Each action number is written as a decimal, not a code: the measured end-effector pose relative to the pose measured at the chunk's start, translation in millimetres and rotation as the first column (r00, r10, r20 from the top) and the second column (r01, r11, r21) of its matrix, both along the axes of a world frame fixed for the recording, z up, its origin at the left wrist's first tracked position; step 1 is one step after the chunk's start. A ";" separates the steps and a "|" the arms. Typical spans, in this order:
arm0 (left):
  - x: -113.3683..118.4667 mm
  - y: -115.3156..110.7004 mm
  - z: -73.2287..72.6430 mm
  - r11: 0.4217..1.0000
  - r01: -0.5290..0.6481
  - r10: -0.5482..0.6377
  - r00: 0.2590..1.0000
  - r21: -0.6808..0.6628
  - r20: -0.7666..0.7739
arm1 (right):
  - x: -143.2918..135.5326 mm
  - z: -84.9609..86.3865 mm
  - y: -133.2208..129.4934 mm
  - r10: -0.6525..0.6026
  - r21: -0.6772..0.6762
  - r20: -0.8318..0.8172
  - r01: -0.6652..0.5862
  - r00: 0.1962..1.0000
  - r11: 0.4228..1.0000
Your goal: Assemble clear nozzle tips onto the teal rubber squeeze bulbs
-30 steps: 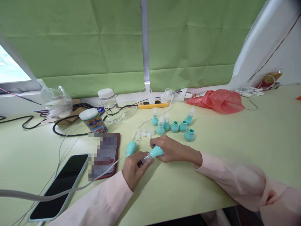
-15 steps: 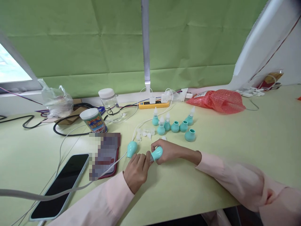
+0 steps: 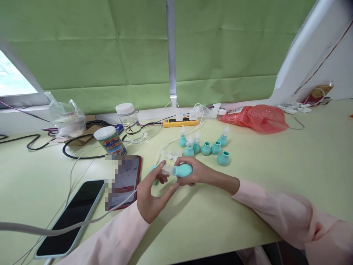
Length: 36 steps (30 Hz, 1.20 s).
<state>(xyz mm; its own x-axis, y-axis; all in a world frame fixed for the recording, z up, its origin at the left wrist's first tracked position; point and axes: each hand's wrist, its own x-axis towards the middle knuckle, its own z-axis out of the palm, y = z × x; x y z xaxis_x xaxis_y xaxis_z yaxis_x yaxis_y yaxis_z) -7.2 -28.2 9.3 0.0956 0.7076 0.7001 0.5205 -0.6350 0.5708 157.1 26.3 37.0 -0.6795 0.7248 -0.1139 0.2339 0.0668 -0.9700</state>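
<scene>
My right hand (image 3: pixel 191 171) is closed around a teal nasal aspirator (image 3: pixel 182 170), its bulb lying sideways and its clear nozzle (image 3: pixel 167 169) pointing left. My left hand (image 3: pixel 154 195) is open beside that nozzle, thumb and fingers apart; whether a fingertip touches it I cannot tell. Behind the left fingers lies a loose teal bulb (image 3: pixel 153 168), mostly hidden. Small clear plastic parts (image 3: pixel 170 156) lie just beyond my hands. Further back stand several aspirators fitted with nozzles (image 3: pixel 182 140) and three bulbs with bare openings (image 3: pixel 223 158).
To the left lie a black-screened phone (image 3: pixel 74 217) and a phone in a red case (image 3: pixel 127 184), with a white cable (image 3: pixel 110 211) across them. A can (image 3: pixel 111 142), a clear jar (image 3: pixel 131 127), a yellow power strip (image 3: pixel 180 123) and a red bubble-wrap bag (image 3: pixel 259 117) stand along the back.
My left hand has let go of the aspirator's nozzle end, and its fingers have spread. In my right hand the aspirator has turned level, nozzle leftward, and moved slightly away from me.
</scene>
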 end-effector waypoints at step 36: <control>7.9 -6.0 -0.6 0.863 0.169 -0.102 0.981 -0.476 0.164 | 29.1 0.2 34.3 -0.243 0.706 0.558 -0.300 0.793 0.641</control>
<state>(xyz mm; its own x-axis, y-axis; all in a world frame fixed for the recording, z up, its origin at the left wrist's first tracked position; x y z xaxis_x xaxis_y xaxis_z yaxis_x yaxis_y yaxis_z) 0.7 -34.2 8.7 0.1484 0.9474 0.2835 0.3498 -0.3184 0.8811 186.2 60.6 37.2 -0.6962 0.7130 0.0833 0.6792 0.6919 -0.2450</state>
